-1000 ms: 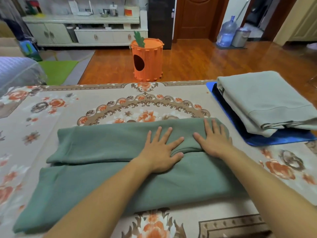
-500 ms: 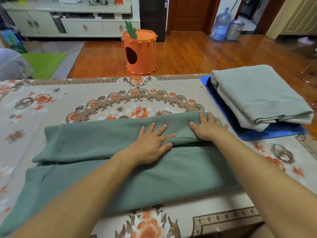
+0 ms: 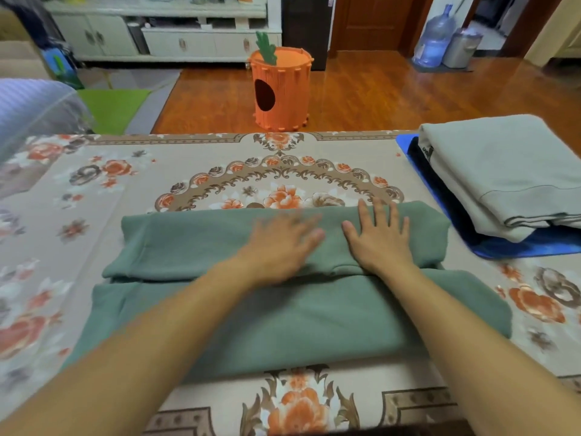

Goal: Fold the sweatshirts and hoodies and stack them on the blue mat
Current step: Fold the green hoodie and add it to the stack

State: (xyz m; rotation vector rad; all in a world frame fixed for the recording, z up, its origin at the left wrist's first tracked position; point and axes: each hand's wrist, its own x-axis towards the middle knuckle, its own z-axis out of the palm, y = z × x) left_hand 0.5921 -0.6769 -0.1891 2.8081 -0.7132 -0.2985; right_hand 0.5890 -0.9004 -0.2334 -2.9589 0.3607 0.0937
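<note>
A green sweatshirt lies across the flowered cloth in front of me, its far part folded over the near part into a long band. My left hand rests flat on the folded upper layer near its middle, fingers spread and blurred by motion. My right hand presses flat on the same layer just to the right, fingers apart. At the right, the blue mat carries a folded dark garment with a folded light grey sweatshirt on top.
The flowered cloth covers the whole work surface. Beyond its far edge stands an orange carrot-shaped bin on the wooden floor. A bluish bundle sits at the far left. A water bottle and cabinets stand at the back.
My left hand has slid to the right along the folded layer, closer to my right hand. The right hand stays pressed near the sweatshirt's right end. My view has shifted.
</note>
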